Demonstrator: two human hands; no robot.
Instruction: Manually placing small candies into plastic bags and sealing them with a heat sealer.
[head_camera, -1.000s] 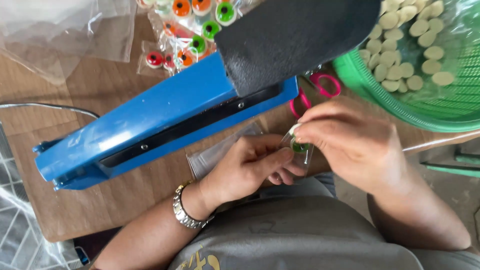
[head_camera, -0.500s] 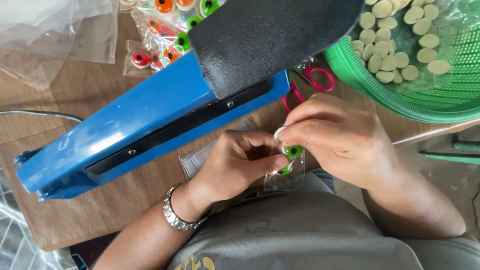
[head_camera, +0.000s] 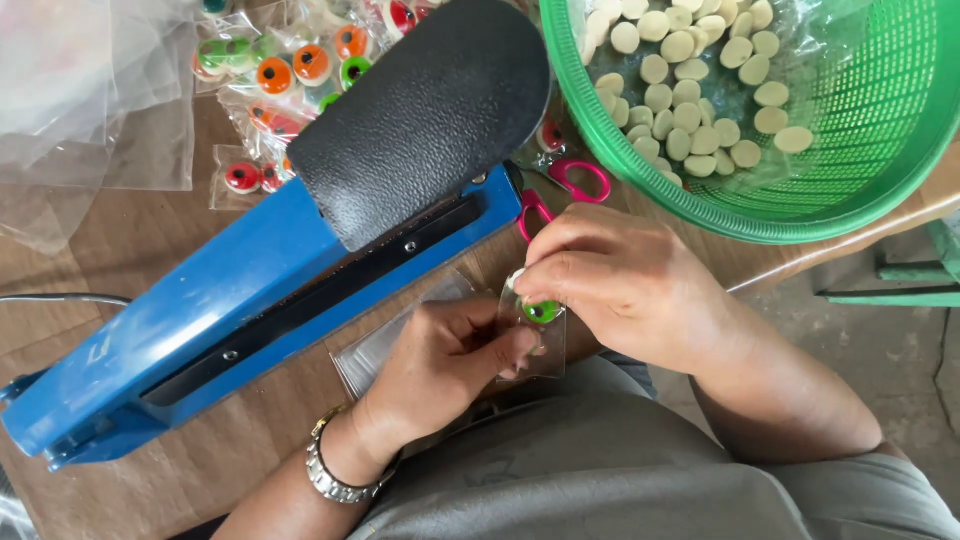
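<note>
Brown wooden tabletop (head_camera: 150, 250) carries a blue heat sealer (head_camera: 250, 300) lying diagonally and a green basket (head_camera: 850, 190) of pale discs at its far right corner. Just past the near edge, the left hand (head_camera: 440, 365) pinches a small clear bag (head_camera: 535, 345) upright; the right hand (head_camera: 620, 285), directly above, grips a green candy (head_camera: 541, 311) at its mouth.

Basket (head_camera: 800, 215) right of sealer (head_camera: 250, 310), seemingly.
</note>
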